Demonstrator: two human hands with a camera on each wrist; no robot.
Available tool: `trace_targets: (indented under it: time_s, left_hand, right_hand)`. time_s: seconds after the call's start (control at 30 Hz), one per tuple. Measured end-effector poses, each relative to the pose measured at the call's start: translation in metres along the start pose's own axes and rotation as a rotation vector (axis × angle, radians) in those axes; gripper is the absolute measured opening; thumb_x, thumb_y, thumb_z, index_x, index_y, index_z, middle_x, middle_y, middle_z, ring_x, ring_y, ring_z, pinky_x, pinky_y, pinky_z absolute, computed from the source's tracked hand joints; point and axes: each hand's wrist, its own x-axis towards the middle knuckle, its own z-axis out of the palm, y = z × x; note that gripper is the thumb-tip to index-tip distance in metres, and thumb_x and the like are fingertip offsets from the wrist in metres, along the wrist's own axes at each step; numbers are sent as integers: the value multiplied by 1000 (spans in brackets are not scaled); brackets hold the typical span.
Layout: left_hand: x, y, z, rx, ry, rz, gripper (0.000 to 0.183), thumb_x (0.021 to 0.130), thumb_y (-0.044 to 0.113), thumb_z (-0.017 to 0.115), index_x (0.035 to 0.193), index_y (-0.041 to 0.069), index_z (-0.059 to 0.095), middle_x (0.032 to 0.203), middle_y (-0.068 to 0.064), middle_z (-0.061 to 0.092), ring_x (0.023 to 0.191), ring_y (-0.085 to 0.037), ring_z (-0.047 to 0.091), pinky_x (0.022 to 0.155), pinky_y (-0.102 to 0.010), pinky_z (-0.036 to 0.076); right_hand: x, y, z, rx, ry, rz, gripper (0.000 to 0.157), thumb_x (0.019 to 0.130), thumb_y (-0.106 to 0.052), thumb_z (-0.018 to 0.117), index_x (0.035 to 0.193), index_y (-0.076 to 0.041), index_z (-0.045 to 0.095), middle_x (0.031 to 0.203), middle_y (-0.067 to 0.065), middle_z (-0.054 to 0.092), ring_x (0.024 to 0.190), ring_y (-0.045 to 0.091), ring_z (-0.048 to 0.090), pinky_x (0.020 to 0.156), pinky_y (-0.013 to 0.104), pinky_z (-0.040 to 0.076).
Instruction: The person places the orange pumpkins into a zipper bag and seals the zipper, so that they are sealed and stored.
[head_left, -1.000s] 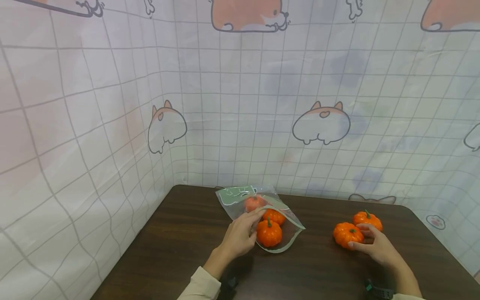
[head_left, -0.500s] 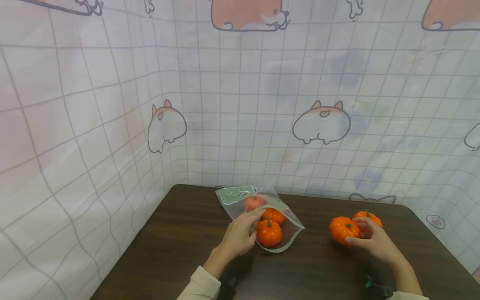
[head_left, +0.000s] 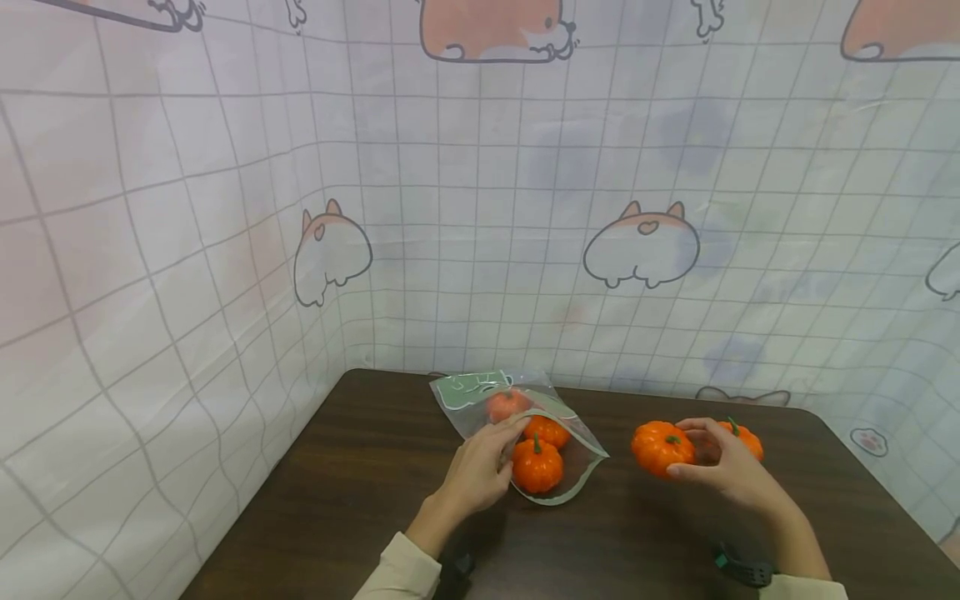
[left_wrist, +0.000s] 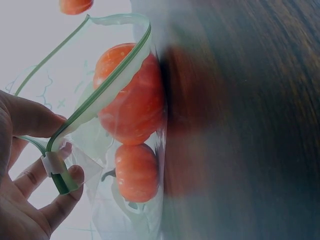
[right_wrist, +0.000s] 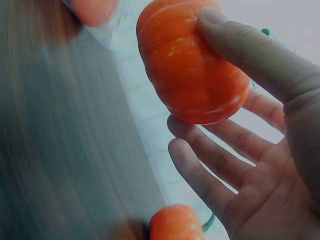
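Note:
A clear zip bag with a green-edged mouth lies on the table, several small orange pumpkins inside it. My left hand holds the bag's rim near its white slider, and the mouth gapes toward me. Inside, one pumpkin lies right at the opening. My right hand grips another pumpkin between thumb and fingers, raised off the table to the right of the bag. Behind that hand sits one more pumpkin with a green stem, partly hidden by the fingers.
The dark wooden table carries everything. A white gridded curtain with dog drawings hangs behind its back edge and along the left side.
My right hand has lifted its pumpkin and carried it left toward the bag, away from the pumpkin behind. The left hand and the bag have stayed in place.

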Motion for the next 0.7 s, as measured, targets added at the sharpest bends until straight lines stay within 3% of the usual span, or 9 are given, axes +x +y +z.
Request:
trace_targets:
  time_s: [0.23, 0.47, 0.7]
  left_hand:
    - [1, 0, 0, 0, -7, -8, 70, 81, -3, 71, 147, 18, 57, 152, 2, 56, 116, -17, 62, 82, -33, 52]
    - [1, 1, 0, 3, 3, 0, 71, 79, -5, 71, 146, 16, 58, 152, 2, 57, 117, -18, 63, 82, -33, 53]
    - [0, 1, 1, 5, 4, 3, 70, 80, -4, 72, 145, 16, 58, 152, 2, 56, 120, -19, 64, 82, -33, 53]
  right_hand:
    - [6, -14, 9, -40, -12, -73, 63, 89, -25, 79, 141, -8, 47, 141, 26, 58, 120, 32, 65, 81, 28, 58]
    - [11, -26, 20, 34, -93, -98, 60, 89, -21, 79, 139, -9, 48, 139, 25, 59, 111, 6, 67, 83, 29, 59]
    - [15, -37, 35, 78, -176, -132, 54, 91, -18, 77, 136, -9, 49, 134, 22, 63, 108, 10, 69, 84, 30, 59]
